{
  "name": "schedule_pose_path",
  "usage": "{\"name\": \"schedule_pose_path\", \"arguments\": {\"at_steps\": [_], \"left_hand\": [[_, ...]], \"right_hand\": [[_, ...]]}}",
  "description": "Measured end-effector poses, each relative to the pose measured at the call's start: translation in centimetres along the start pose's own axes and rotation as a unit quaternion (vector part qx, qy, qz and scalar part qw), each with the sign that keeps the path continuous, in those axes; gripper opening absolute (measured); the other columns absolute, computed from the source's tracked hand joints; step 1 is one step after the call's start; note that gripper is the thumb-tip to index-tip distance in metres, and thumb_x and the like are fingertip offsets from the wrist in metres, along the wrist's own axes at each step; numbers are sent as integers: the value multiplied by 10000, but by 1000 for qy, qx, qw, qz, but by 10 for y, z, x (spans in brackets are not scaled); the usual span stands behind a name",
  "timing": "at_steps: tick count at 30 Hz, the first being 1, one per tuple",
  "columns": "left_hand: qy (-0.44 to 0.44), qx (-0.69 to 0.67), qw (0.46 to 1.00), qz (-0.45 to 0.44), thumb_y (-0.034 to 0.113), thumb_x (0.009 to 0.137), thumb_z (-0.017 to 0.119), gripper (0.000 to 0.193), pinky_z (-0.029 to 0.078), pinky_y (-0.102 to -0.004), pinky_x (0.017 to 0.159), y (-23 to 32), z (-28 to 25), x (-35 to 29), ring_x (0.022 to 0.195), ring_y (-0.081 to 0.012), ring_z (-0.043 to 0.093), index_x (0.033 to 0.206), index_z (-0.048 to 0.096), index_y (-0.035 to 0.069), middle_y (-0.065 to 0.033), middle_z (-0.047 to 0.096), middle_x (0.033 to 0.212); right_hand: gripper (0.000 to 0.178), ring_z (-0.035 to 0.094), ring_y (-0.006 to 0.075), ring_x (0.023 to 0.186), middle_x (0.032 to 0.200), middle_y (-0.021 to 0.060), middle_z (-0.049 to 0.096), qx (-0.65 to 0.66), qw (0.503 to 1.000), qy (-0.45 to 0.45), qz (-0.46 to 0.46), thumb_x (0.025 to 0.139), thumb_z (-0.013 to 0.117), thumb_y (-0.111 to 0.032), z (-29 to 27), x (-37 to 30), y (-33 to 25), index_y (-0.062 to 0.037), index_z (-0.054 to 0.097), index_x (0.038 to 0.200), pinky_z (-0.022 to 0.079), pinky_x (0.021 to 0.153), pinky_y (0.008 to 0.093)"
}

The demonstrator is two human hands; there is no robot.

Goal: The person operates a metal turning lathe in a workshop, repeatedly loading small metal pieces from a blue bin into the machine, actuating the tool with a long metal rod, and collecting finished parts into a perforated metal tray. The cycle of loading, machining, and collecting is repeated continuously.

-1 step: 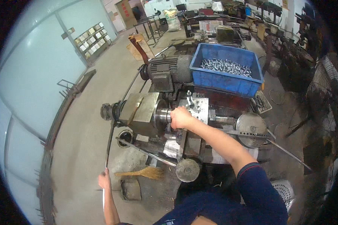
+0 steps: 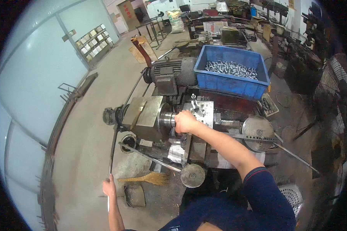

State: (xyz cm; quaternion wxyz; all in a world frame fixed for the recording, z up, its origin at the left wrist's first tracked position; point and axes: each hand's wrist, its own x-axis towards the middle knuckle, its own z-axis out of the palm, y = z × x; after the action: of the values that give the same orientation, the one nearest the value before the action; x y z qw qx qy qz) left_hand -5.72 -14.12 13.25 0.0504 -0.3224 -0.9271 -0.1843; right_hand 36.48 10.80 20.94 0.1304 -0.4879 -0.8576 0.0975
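A small metal lathe stands before me, with a boxy steel headstock and a shiny round chuck. My right hand is closed at the chuck's right face; whatever its fingers hold is hidden behind them. Low on the left, my left hand is wrapped round a long rod, which runs up past the headstock's left side and shows pale below the fist. A brush lies on top of the headstock. Just right of my right hand is a drilled metal plate with a clamp handle.
Behind the lathe are an electric motor and a blue crate of small metal parts. A lever with a round disc juts toward me. Another disc stands right. A straw broom and dustpan lie on the floor.
My left hand and the rod's lower end sit very slightly further right and lower. My right hand stays at the chuck.
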Motion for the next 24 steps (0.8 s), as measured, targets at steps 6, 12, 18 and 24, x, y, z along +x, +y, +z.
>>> {"name": "schedule_pose_path", "arguments": {"at_steps": [6,12,18,24], "left_hand": [[-66,33,997,27,516,741,554,501,452,-454,703,57,-18,-60,807,-381,590,865,631,37,-208,620,815],[-208,-22,972,103,407,681,671,475,458,-443,716,-12,-1,-18,815,-375,592,910,603,-3,-206,617,825],[-324,-276,894,142,269,727,651,344,464,-360,594,63,23,32,636,-265,607,843,577,-46,-134,597,632],[-321,-433,838,89,234,749,666,317,450,-313,515,40,33,33,548,-169,547,838,524,-36,-82,544,650]], "right_hand": [[248,612,317,768,772,171,637,-56,998,-19,16,542,593,-195,-4,-5,5,-31,656,718,463,751,382],[266,634,296,699,704,159,638,-94,987,62,114,526,595,-278,-81,-24,34,-55,667,652,495,655,376],[481,514,310,1002,1196,157,493,-59,937,333,90,535,602,-132,-129,-66,112,-96,621,1013,418,881,381],[407,547,308,968,1098,133,562,45,956,270,105,549,599,-129,-112,-210,128,-79,641,951,447,842,363]]}}
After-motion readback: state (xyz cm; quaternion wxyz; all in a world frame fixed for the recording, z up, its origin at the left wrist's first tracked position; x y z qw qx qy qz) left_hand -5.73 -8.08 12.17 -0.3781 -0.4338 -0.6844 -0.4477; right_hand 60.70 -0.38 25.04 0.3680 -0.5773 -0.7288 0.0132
